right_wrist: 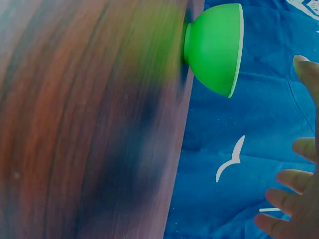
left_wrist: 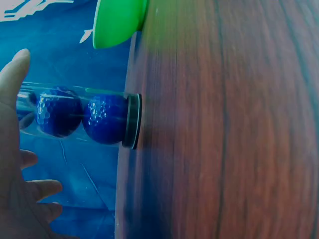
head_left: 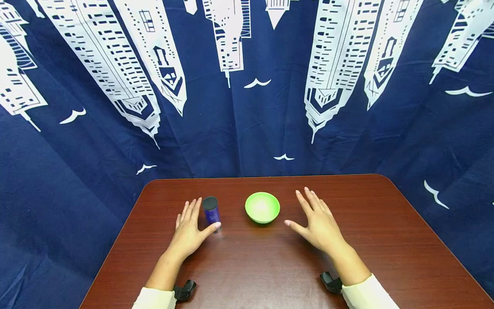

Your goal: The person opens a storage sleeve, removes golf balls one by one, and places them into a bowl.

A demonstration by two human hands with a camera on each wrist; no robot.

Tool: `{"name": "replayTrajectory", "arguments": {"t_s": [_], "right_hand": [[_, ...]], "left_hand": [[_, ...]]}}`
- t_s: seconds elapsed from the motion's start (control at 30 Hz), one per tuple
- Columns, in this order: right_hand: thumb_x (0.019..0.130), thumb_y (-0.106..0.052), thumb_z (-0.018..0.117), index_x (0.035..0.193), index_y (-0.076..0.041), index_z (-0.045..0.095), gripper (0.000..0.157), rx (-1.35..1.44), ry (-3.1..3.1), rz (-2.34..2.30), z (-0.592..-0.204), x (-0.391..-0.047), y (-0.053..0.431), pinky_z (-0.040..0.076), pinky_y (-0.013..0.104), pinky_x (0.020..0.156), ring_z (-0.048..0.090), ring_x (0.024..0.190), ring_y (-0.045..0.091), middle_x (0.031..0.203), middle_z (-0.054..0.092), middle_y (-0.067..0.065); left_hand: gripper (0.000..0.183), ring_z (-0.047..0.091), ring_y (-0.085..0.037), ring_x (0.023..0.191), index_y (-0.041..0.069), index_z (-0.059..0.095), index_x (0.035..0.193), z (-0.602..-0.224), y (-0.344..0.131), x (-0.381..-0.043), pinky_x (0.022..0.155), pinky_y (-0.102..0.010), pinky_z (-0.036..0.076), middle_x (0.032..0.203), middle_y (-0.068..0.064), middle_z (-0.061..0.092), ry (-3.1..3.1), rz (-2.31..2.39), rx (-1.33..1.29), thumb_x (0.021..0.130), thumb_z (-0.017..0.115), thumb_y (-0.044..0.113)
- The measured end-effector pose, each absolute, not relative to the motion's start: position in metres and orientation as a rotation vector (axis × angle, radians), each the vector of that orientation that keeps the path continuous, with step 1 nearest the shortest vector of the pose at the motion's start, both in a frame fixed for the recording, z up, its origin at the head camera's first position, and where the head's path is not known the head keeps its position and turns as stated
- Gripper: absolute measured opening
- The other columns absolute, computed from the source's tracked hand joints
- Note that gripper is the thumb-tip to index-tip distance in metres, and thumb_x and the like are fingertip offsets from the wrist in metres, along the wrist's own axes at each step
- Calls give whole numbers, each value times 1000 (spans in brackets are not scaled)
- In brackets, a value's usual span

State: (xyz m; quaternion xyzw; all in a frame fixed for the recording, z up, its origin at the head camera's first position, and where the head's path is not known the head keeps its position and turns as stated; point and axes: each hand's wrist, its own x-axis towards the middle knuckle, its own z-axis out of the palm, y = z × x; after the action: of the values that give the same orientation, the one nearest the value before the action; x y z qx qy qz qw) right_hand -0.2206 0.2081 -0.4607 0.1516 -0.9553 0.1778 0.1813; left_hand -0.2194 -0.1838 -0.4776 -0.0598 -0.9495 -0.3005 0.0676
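A clear tube [head_left: 211, 212] with a dark lid stands upright on the left of the table. In the left wrist view, dimpled blue balls [left_wrist: 105, 119], like golf balls, show inside it. My left hand [head_left: 188, 234] is around the tube's left and near side, fingers extended and thumb spread, its thumb tip overlapping the tube's lower part in the head view. A green bowl [head_left: 262, 207] sits upright to the right of the tube. Right of the bowl, apart from it, my right hand [head_left: 322, 227] hovers with fingers spread and nothing in it.
Both things stand on a brown wood-grain table [head_left: 262, 270]. Behind it hangs a blue cloth [head_left: 262, 128] printed with white buildings and birds. Each wrist wears a small black device, one on the left [head_left: 185, 290] and one on the right [head_left: 331, 283].
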Motion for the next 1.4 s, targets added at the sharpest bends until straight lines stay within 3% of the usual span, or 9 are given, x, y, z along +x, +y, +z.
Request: {"name": "replayTrajectory", "arguments": {"t_s": [0.37,0.6,0.9,1.23,1.4], "right_hand": [[85,-45,78,153,-15,43,83,532,-2557,648,-460,-217,200,36,63,111,44,142,37,155,45,15],[87,-36,79,150,-17,47,73,618,-2536,784,-458,-214,195,42,59,108,51,136,33,149,50,10],[92,-39,74,147,-19,51,63,650,-2601,869,-454,-210,188,48,53,107,56,134,27,144,55,3],[94,-41,71,145,-19,53,58,707,-2601,879,-449,-205,176,53,51,101,60,129,25,139,58,0],[93,-38,72,143,-20,55,56,734,-2595,882,-444,-202,170,52,48,103,61,127,22,136,59,-2]], "left_hand": [[93,41,-41,145,13,27,158,-480,-175,-221,115,-64,35,157,-20,40,-2768,-1246,-208,89,69,59],[77,60,-36,126,12,38,150,-479,-168,-222,103,-51,52,140,-21,55,-2670,-1495,-141,90,76,42],[57,67,-36,113,9,47,139,-478,-162,-225,98,-51,54,127,-22,63,-2608,-1569,-69,93,73,29],[55,67,-30,112,18,51,137,-473,-149,-218,97,-47,55,130,-15,63,-2589,-1673,-84,91,74,38],[54,64,-29,115,19,53,137,-468,-138,-213,99,-47,54,126,-13,65,-2574,-1657,-171,90,76,34]]}}
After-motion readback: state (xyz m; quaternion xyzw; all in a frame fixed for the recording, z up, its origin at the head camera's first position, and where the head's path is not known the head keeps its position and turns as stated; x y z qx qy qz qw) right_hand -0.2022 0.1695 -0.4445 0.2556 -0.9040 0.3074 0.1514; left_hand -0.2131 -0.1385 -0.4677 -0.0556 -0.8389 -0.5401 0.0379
